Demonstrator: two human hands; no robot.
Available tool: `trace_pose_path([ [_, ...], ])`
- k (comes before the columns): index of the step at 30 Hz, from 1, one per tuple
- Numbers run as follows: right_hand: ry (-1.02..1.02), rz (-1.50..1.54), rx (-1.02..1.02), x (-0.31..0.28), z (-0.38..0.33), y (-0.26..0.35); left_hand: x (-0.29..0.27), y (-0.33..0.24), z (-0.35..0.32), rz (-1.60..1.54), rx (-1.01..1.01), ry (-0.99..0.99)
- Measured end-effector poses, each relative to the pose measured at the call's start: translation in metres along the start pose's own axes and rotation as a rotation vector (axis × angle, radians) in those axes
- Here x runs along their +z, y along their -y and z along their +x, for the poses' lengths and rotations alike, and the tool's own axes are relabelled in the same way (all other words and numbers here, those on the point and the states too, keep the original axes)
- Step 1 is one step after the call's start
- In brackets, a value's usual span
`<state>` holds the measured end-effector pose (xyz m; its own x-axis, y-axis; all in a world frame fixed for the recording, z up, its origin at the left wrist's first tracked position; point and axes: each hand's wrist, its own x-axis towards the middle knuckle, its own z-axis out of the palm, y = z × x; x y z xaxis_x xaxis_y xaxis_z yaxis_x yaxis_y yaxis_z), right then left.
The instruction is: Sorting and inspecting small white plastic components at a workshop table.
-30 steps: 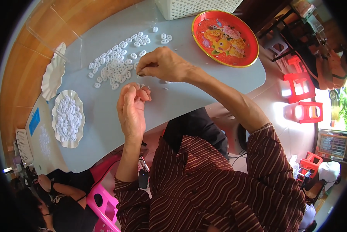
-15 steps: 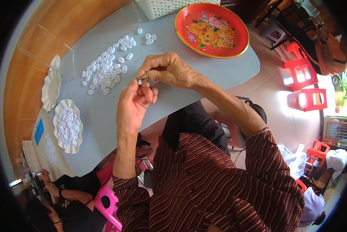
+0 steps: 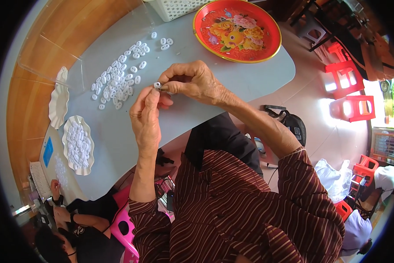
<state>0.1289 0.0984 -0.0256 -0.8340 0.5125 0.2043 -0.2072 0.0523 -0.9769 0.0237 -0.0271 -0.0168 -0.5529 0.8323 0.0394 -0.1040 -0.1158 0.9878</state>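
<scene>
small white piece (image 3: 157,85) | dark opening shown | pinched by left hand (image 3: 145,116) and right hand (image 3: 191,83) | held above worktop (image 3: 107,136)

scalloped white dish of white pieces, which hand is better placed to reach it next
Probably the left hand, nearer the scalloped white dish; the right hand is farther right. Both meet at a small white piece.

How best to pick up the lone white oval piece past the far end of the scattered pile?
Pinch the white oval piece across its two long sides, straight down from above. It seems to lie flat on the gray table, longer than wide, with a gap around it, so both sides look reachable.
</scene>
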Motion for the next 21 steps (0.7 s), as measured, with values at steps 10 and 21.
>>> trace_pose_path([
  [10,0.023,-0.256,0.016,-0.006,-0.003,0.002,-0.004,-0.008,0.003,0.633,0.278,0.051],
  [21,-0.38,-0.08,0.033,-0.015,0.002,0.001,-0.025,0.004,-0.005,0.073,0.043,-0.041],
])
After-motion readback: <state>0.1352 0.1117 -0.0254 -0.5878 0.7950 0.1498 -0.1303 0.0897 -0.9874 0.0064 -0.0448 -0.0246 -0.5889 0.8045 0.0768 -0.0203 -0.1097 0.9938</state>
